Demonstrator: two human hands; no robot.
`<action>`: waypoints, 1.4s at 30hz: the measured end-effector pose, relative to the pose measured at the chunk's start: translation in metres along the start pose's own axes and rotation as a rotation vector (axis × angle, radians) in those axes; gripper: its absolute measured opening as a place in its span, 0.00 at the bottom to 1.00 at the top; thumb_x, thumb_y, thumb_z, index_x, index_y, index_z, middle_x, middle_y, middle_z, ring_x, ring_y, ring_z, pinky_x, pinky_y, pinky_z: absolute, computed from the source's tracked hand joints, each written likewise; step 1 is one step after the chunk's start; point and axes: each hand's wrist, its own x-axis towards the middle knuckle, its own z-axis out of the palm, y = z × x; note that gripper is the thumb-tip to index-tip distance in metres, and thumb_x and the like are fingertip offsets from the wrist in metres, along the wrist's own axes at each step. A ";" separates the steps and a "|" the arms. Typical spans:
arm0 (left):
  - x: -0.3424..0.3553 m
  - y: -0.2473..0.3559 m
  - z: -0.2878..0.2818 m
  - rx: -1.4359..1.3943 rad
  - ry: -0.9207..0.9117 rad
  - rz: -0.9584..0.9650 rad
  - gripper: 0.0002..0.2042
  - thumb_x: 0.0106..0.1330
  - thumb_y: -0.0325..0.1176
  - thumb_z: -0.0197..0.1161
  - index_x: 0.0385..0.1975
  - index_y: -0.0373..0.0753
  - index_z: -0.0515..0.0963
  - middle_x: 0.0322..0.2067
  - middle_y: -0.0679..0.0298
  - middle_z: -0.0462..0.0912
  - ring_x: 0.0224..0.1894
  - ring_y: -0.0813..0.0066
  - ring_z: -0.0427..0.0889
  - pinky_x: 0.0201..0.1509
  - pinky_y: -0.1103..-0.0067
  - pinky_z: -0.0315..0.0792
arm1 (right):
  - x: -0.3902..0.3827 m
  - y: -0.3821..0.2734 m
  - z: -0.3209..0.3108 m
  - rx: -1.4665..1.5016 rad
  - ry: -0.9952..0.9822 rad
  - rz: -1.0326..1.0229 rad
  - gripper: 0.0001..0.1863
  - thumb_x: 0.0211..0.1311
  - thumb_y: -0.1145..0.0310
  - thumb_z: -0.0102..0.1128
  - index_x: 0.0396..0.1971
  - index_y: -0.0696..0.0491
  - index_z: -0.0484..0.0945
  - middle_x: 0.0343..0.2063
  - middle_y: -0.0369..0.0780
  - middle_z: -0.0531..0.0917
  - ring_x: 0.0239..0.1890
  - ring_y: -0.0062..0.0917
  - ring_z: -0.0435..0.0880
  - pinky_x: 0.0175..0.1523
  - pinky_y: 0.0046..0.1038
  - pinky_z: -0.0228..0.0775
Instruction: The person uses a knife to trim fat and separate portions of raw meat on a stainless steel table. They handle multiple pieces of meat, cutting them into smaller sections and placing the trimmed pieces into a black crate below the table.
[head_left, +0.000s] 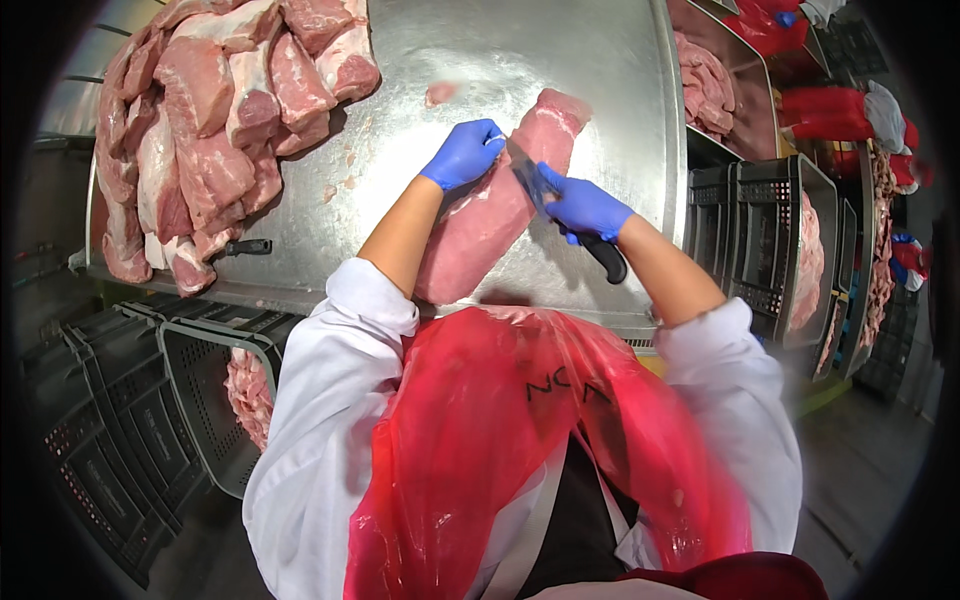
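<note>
The long pork loin lies lengthwise on the steel table, right of the heap of raw cuts. My left hand presses on it with fingers curled over its upper edge; my right hand is closed around the black-handled knife, blade on the meat. For a clean trim, I judge the blade should stay shallow and angled away from my left fingertips.

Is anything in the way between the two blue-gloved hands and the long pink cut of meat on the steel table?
Nothing visible. The left hand rests directly on the long pink cut of meat, and the right hand grips a black-handled knife whose blade lies against the meat. The steel table beside the cut holds only small scraps.
</note>
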 end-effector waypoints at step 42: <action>-0.038 -0.077 0.064 0.552 0.236 0.081 0.09 0.71 0.33 0.51 0.35 0.36 0.76 0.29 0.45 0.81 0.31 0.42 0.81 0.38 0.55 0.74 | 0.088 0.054 0.002 -0.192 0.475 -0.452 0.43 0.66 0.64 0.53 0.77 0.38 0.42 0.20 0.56 0.80 0.22 0.51 0.81 0.32 0.45 0.73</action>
